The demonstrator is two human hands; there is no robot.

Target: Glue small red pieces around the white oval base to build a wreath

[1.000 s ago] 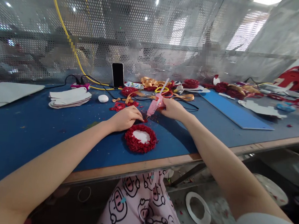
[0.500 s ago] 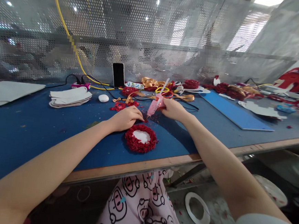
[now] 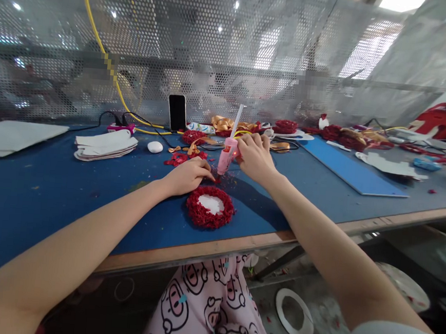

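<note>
My right hand (image 3: 255, 156) is closed round a pink glue gun (image 3: 227, 157), whose nozzle points down and whose white glue stick rises from the top. Under the nozzle lies a small red piece (image 3: 218, 180) on the blue table top. My left hand (image 3: 188, 175) rests on the table with its fingertips pinched at that piece. Just in front of both hands sits a round, fluffy dark red ring (image 3: 210, 207) with a white middle.
Behind are red scraps (image 3: 177, 158), a phone (image 3: 177, 113) standing upright and orange ribbon (image 3: 222, 122). White sheets (image 3: 105, 145) and a white oval (image 3: 155, 147) are at left; a blue board (image 3: 354, 167) lies at right.
The glue gun has turned more upright over the small red piece, and my right hand has risen slightly. My left hand and the fluffy ring have stayed in place.
</note>
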